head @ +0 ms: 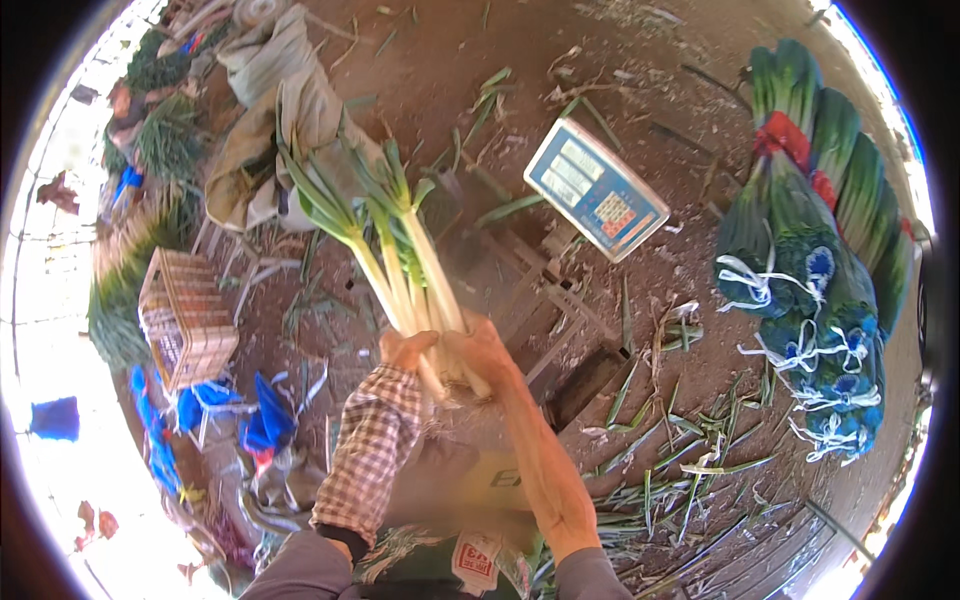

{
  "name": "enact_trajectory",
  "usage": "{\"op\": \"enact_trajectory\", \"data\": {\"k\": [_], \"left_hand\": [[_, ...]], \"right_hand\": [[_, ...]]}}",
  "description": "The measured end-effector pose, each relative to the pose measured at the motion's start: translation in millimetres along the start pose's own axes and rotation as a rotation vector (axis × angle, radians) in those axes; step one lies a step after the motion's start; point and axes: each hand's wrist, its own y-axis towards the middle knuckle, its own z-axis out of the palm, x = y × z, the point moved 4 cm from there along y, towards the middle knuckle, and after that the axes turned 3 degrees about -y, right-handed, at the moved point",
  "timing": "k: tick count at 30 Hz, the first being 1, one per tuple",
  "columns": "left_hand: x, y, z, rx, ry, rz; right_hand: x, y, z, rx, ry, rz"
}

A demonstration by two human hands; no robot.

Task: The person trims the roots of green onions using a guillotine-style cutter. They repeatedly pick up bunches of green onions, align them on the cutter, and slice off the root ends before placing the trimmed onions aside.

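A bunch of leeks or large green onions (390,262) is held between both hands, white stalks and roots towards me, green tops pointing away. My left hand (409,349), below a checked sleeve cover, grips the stalks on the left side. Close beside it, my right hand (480,349) is closed around the stalks on the right, with the root ends showing just below. Some fingers are hidden behind the stalks. Beyond the bunch to the right stands a digital scale's display panel (598,189), and a metal frame (562,289) lies under it.
Net-bagged bundles of green onions (817,262) tied with white strings line the right side. On the left are a plastic crate (195,319), blue cloth or plastic pieces (266,412) and piled green onions (124,300). Grey-brown sacking (255,142) lies upper left. Leaf scraps (675,480) litter the ground.
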Motion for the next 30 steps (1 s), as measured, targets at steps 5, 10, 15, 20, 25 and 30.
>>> {"op": "enact_trajectory", "data": {"k": [5,10,15,20,25,30], "left_hand": [[73.9,-10.1,64.4,-0.086,-0.111,-0.127],[98.0,-33.6,147.7,-0.228,-0.219,-0.276],[252.2,1.8,197.8,-0.02,-0.164,-0.519],[328.1,10.1,223.1,0.14,-0.175,-0.528],[372.6,13.9,252.5,-0.154,-0.293,-0.937],[404.6,33.9,254.9,-0.133,-0.425,-0.851]], "right_hand": [[-50.6,-10.6,-78.5,0.007,-0.245,0.137],[-80.3,-13.6,-166.7,-0.113,-0.625,0.285],[-159.5,5.3,-233.5,0.053,-0.342,0.352],[-217.0,20.0,-276.2,0.026,-0.241,0.519],[-235.7,43.8,-302.0,0.164,-0.434,0.614],[-259.0,67.1,-322.0,0.161,-0.742,0.553]]}}
